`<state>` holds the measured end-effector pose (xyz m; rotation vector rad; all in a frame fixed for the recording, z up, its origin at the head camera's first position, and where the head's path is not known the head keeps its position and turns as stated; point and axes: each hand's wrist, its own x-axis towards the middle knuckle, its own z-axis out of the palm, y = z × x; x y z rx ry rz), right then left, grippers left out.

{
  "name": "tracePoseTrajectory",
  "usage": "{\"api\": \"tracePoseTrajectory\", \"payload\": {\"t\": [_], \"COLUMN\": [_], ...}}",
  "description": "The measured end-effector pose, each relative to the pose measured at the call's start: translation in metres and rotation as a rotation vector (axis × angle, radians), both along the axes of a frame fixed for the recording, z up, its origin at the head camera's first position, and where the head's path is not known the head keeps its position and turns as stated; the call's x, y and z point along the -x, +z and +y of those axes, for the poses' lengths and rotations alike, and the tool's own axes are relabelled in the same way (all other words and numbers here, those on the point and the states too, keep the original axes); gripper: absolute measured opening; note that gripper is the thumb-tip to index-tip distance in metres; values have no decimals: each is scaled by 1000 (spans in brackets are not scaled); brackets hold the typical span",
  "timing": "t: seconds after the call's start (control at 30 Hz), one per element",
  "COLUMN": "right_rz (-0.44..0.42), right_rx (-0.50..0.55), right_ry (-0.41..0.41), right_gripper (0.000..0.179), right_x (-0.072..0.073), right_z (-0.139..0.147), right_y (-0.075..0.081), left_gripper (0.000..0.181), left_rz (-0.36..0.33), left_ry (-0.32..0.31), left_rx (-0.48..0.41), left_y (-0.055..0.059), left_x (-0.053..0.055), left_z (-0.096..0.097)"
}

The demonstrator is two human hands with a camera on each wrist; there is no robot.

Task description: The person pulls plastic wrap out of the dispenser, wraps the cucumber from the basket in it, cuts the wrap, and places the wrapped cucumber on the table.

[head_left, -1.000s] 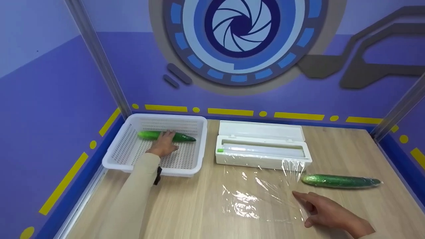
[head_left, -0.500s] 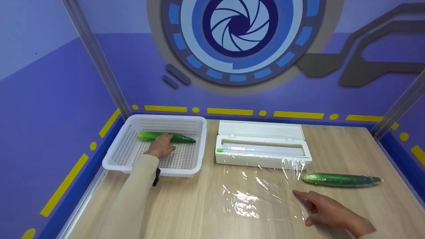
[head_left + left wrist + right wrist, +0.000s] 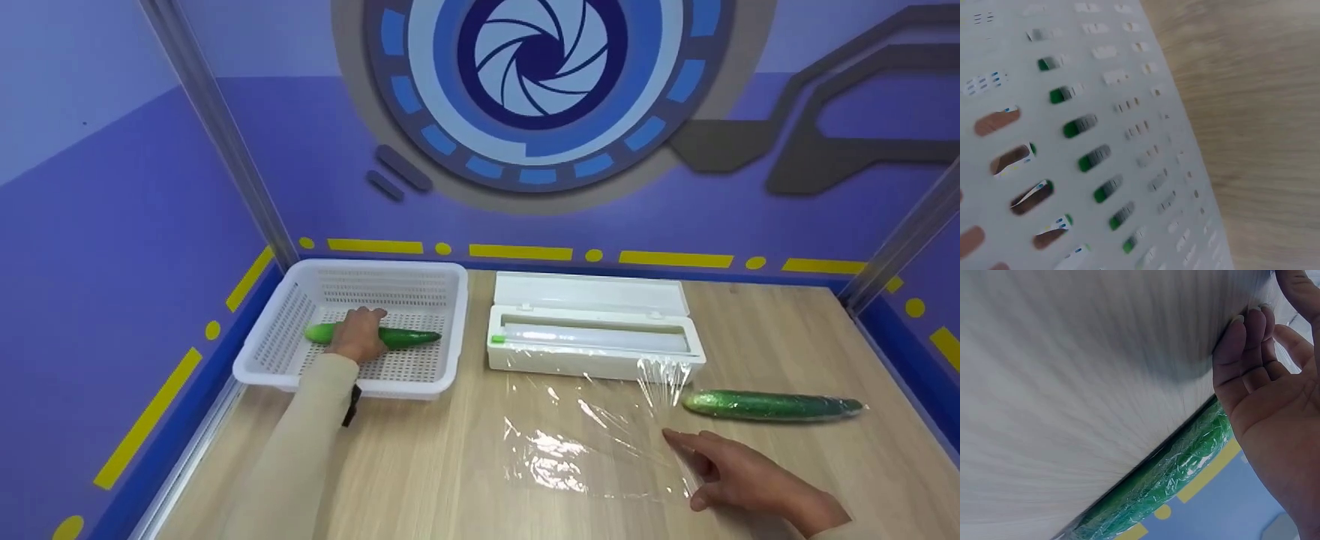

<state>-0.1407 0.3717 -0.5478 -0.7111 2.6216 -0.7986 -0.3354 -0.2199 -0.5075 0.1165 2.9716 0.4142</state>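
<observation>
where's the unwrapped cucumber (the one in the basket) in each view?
Head: unwrapped cucumber lies in the white basket, left of centre, gripped by the left hand.
Left wrist: green patches seen through the basket's slots, left half.
Right wrist: not in view; the green thing there is the wrapped cucumber.
Shared landmark: the wooden table.

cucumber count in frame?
2. One bare cucumber in the white basket, gripped by the left hand; one wrapped cucumber on the table, beyond the right hand.

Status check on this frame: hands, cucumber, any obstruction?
Left hand grips bare cucumber inside white basket. Right hand rests fingers on cling film sheet. Wrapped cucumber lies beside it. Nothing in the way.
</observation>
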Motion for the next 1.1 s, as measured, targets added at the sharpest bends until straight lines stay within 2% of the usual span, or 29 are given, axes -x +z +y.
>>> {"api": "tracePoseTrajectory", "payload": {"t": [0.13,0.27,0.37,0.47,0.7,1.1], "right_rz": [-2,-27,-54,-66,10,-20], "right_rx": [-1,-17,-34,-38,21,2], "right_ry": [5,-5,-15,-20,25,11], "right_gripper": [97,95,95,96,95,95], "right_x": [1,3,4,3,1,1], "right_z": [0,-1,-2,-2,0,-1], "right_y": [0,1,2,2,0,1], "left_gripper": [52,46,43,40,44,47], "left_rz": [29,32,67,122,214,355], "left_ry": [-6,-4,-1,3,21,-15], "left_rx": [31,16,-5,-36,-140,-276], "left_y": [-1,4,6,10,22,45], "left_x": [-2,-4,-5,-8,-18,-43], "left_z": [-2,-1,1,3,15,37]}}
